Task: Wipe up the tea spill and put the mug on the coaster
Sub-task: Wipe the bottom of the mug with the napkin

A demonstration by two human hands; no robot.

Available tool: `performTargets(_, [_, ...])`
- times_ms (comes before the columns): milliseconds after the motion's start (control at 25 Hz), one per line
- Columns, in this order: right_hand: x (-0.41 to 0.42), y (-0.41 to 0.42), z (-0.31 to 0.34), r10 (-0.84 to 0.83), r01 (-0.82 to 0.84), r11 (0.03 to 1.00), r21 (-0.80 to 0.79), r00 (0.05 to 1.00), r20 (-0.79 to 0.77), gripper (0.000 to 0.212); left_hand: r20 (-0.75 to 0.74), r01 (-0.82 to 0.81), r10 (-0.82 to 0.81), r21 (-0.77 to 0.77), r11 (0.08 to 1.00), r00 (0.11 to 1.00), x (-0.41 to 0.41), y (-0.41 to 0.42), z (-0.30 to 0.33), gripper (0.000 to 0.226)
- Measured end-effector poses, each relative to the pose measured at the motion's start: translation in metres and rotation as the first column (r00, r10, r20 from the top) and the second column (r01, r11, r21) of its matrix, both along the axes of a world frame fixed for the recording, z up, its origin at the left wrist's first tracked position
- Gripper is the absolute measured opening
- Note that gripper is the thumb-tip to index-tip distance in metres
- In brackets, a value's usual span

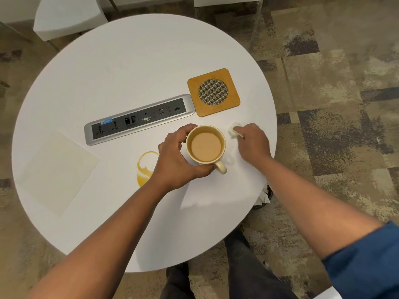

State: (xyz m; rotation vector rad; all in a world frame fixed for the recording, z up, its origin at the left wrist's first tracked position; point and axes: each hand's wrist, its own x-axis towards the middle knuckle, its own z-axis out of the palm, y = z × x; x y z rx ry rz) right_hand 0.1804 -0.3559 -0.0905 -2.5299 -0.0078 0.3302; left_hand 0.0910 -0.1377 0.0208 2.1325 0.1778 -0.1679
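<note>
A cream mug full of milky tea is near the middle of the round white table, its handle pointing toward me and to the right. My left hand grips the mug's left side. A ring-shaped tea spill lies on the table just left of that hand. My right hand holds a crumpled white tissue against the tabletop, right of the mug. The square wooden coaster with a round metal mesh centre lies beyond the mug, with nothing on it.
A silver power and data socket strip is set into the table behind the mug. A flat cream paper napkin lies at the left. A bin with tissues stands under the table's right edge. White chairs stand beyond.
</note>
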Motion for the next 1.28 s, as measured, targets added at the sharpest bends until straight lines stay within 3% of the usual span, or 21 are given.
performTargets(160, [-0.020, 0.009, 0.005, 0.258, -0.259, 0.966, 0.000, 0.960, -0.113, 0.032, 0.019, 0.001, -0.001, -0.004, 1.000, 1.000, 0.001, -0.002, 0.001, 0.082])
performTargets(200, [-0.024, 0.011, 0.006, 0.229, -0.217, 0.972, 0.085, 0.960, -0.160, 0.027, 0.021, 0.001, 0.000, -0.006, 1.000, 1.000, 0.002, -0.003, 0.002, 0.083])
performTargets(240, [-0.027, 0.012, 0.009, 0.130, -0.070, 0.966, 0.247, 0.963, -0.235, 0.023, 0.022, 0.002, -0.002, -0.009, 1.000, 1.000, 0.002, -0.004, 0.002, 0.084])
performTargets(280, [-0.030, 0.014, 0.014, 0.003, 0.157, 0.894, 0.420, 0.935, -0.356, 0.021, 0.027, 0.008, -0.008, -0.010, 1.000, 1.000, 0.003, -0.004, 0.003, 0.084])
performTargets(320, [-0.032, 0.014, 0.019, -0.082, 0.376, 0.757, 0.534, 0.866, -0.493, 0.021, 0.035, 0.016, -0.015, -0.011, 1.000, 0.999, 0.004, -0.005, 0.005, 0.084])
performTargets(400, [-0.036, 0.014, 0.024, -0.051, 0.643, 0.480, 0.597, 0.700, -0.712, 0.029, 0.050, 0.037, -0.036, -0.021, 0.999, 0.998, 0.005, -0.007, 0.008, 0.084])
performTargets(480, [-0.039, 0.013, 0.025, 0.073, 0.729, 0.320, 0.605, 0.617, -0.783, 0.039, 0.065, 0.060, -0.058, -0.029, 0.998, 0.996, 0.006, -0.010, 0.012, 0.084])
performTargets(600, [-0.038, 0.013, 0.025, 0.223, 0.734, 0.191, 0.652, 0.614, -0.757, 0.052, 0.066, 0.087, -0.085, -0.028, 0.996, 0.994, 0.008, -0.014, 0.018, 0.082])
performTargets(720, [-0.035, 0.013, 0.027, 0.293, 0.689, 0.140, 0.712, 0.658, -0.694, 0.051, 0.067, 0.105, -0.103, -0.029, 0.994, 0.992, 0.008, -0.016, 0.021, 0.080])
performTargets(840, [-0.030, 0.006, 0.030, 0.273, 0.656, 0.140, 0.742, 0.694, -0.666, 0.044, 0.065, 0.114, -0.112, -0.030, 0.993, 0.992, 0.007, -0.018, 0.023, 0.079])
performTargets(1000, [-0.034, -0.007, 0.032, 0.249, 0.658, 0.062, 0.750, 0.718, -0.650, 0.034, 0.086, 0.090, -0.088, -0.020, 0.996, 0.992, 0.008, -0.021, 0.024, 0.084])
performTargets(1280, [-0.072, -0.010, 0.031, 0.293, 0.733, -0.021, 0.680, 0.655, -0.697, 0.025, 0.135, 0.029, -0.027, -0.010, 1.000, 0.990, 0.011, -0.025, 0.025, 0.083])
